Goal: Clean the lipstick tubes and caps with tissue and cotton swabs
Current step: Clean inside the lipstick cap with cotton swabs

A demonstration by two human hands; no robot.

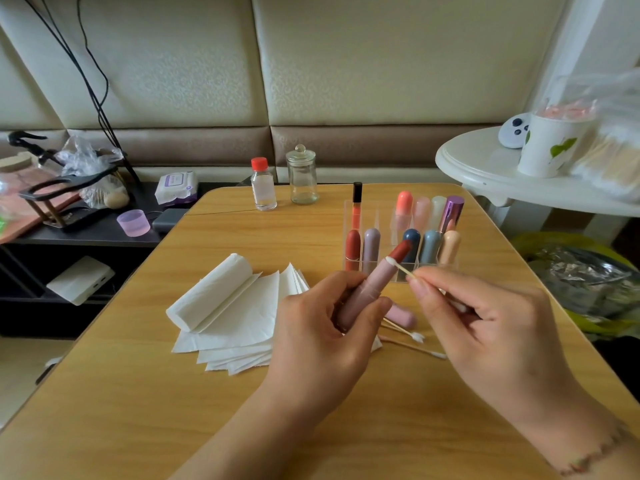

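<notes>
My left hand (322, 337) grips an open pink lipstick tube (367, 289) tilted up to the right, its red stick (400, 252) showing. My right hand (485, 323) pinches a cotton swab (401, 268); the swab's white tip touches the tube's rim just below the red stick. The pink cap (403, 315) lies on the table behind my left hand. Two more swabs (412, 337) lie beside it. A folded tissue stack (235, 317) with a roll on top sits to the left.
A clear organizer (401, 237) holding several lipsticks stands behind my hands. A red-capped bottle (264, 185) and a glass jar (302, 176) stand at the wooden table's (138, 410) far edge. A white side table (485, 168) with a paper cup is at right.
</notes>
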